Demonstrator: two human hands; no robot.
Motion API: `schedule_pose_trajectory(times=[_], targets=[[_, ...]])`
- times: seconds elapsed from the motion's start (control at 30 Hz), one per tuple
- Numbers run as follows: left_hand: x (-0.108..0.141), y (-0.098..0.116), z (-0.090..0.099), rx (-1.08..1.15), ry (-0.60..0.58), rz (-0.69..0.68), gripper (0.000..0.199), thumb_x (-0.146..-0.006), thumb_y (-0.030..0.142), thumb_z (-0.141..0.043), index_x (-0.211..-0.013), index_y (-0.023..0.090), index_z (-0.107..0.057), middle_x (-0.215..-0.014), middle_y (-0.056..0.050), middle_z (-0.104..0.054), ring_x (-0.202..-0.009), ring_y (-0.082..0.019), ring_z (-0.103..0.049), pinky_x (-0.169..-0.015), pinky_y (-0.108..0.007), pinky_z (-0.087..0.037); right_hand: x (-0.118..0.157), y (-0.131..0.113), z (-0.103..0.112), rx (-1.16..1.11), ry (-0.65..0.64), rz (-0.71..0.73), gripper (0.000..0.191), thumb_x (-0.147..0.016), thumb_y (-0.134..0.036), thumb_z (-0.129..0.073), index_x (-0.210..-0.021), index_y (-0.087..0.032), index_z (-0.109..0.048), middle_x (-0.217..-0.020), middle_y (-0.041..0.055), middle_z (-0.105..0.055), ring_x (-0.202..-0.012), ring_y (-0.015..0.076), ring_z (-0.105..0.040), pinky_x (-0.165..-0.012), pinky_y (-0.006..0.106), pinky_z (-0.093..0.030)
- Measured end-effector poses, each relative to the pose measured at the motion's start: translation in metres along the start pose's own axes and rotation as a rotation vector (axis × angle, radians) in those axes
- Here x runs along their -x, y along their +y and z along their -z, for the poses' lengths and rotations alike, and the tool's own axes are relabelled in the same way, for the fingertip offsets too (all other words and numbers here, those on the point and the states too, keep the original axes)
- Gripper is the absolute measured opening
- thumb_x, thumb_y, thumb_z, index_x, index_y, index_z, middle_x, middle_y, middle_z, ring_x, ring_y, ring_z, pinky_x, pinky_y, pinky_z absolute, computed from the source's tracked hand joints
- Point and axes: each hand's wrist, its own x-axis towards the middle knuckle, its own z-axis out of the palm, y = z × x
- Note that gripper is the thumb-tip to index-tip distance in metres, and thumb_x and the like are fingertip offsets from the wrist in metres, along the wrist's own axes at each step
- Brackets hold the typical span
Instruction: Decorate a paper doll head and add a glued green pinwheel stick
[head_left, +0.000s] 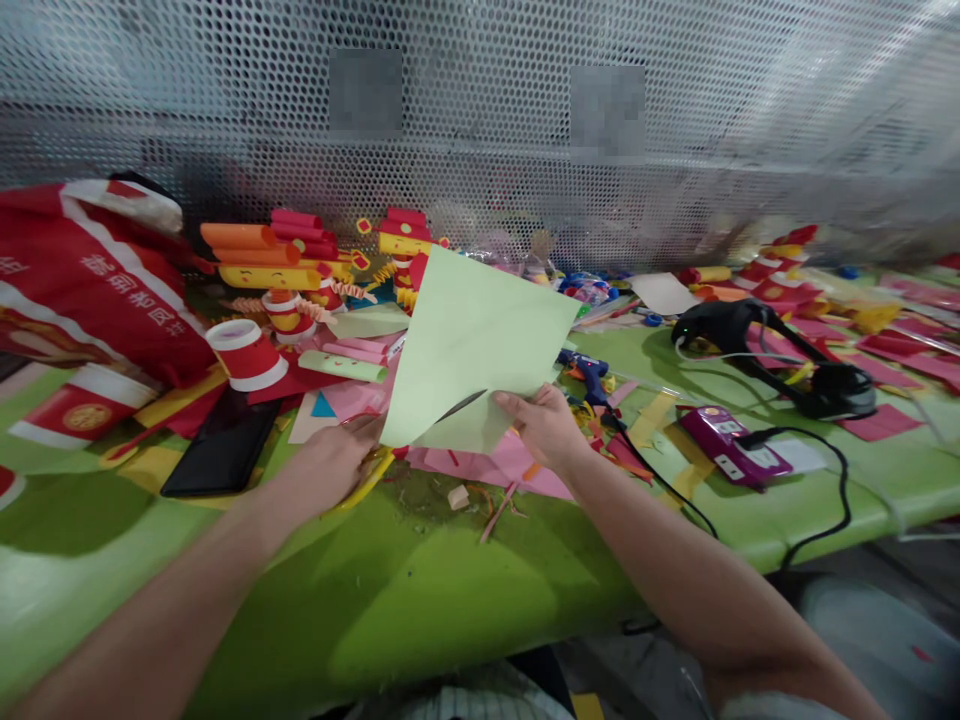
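Observation:
A light green sheet of paper (480, 340) is held up over the table, with a dark curved slit near its lower edge. My right hand (544, 420) pinches the sheet's lower right part, thumb on top. At the sheet's lower left corner, my left hand (345, 455) is closed around yellow-handled scissors (367, 485); its fingertips are partly hidden. A dark blade shows along the slit. Pink paper (536, 470) and small scraps lie beneath.
Red paper cups (244, 355), a black phone (221, 445) and paper figures (281, 280) stand or lie left. A blue glue gun (589, 372), purple power strip (731, 445) with cables and black headset (780, 360) lie right. A perforated metal panel (480, 130) rises behind.

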Motion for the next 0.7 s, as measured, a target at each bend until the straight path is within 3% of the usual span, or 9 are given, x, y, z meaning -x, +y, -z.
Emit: schedule_pose_trajectory(times=[0.1,0.23,0.43,0.57,0.7], targets=[[-0.001,0.001,-0.002,-0.004,-0.019,-0.038,0.041,-0.072,0.000,-0.039,-0.107,0.013,-0.056,-0.096,-0.010,-0.066,-0.082,-0.022,-0.062,-0.073,-0.031,-0.047,0.000,0.000,0.000,-0.016,0.000,0.005,0.024,-0.050,-0.033,-0.080,-0.070,-0.022,-0.071,-0.074,0.0016,-0.073,-0.071,0.0193,-0.067,-0.074,0.035,-0.054],[-0.004,0.000,-0.005,0.035,0.051,-0.069,0.043,-0.067,-0.003,-0.038,-0.104,0.012,-0.056,-0.093,-0.010,-0.063,-0.082,-0.021,-0.061,-0.074,-0.030,-0.047,0.001,0.000,-0.001,-0.008,-0.053,0.004,0.024,-0.050,-0.029,-0.081,-0.071,-0.021,-0.071,-0.075,0.0016,-0.073,-0.071,0.0199,-0.067,-0.071,0.035,-0.054],[-0.004,0.000,-0.012,0.059,0.101,-0.079,0.027,-0.074,0.005,-0.040,-0.094,0.013,-0.057,-0.092,-0.010,-0.062,-0.082,-0.020,-0.059,-0.073,-0.031,-0.048,0.003,0.001,-0.004,0.041,-0.056,-0.029,0.027,-0.048,-0.033,-0.081,-0.070,-0.022,-0.071,-0.072,0.0010,-0.073,-0.070,0.0184,-0.066,-0.070,0.033,-0.054],[-0.004,0.005,-0.008,0.067,0.057,-0.035,0.024,-0.077,0.008,-0.038,-0.091,0.012,-0.057,-0.095,-0.012,-0.062,-0.084,-0.020,-0.059,-0.075,-0.030,-0.047,0.004,0.003,-0.006,0.050,-0.052,-0.026,0.026,-0.047,-0.035,-0.080,-0.068,-0.023,-0.071,-0.070,0.0006,-0.072,-0.070,0.0186,-0.066,-0.070,0.034,-0.053],[-0.005,0.009,-0.003,0.078,-0.001,0.021,0.024,-0.076,0.007,-0.037,-0.086,0.013,-0.058,-0.085,-0.009,-0.062,-0.072,-0.018,-0.059,-0.067,-0.028,-0.047,0.004,0.005,-0.005,0.053,-0.049,-0.026,0.026,-0.049,-0.035,-0.080,-0.070,-0.023,-0.071,-0.072,0.0011,-0.072,-0.073,0.0193,-0.066,-0.072,0.034,-0.052]])
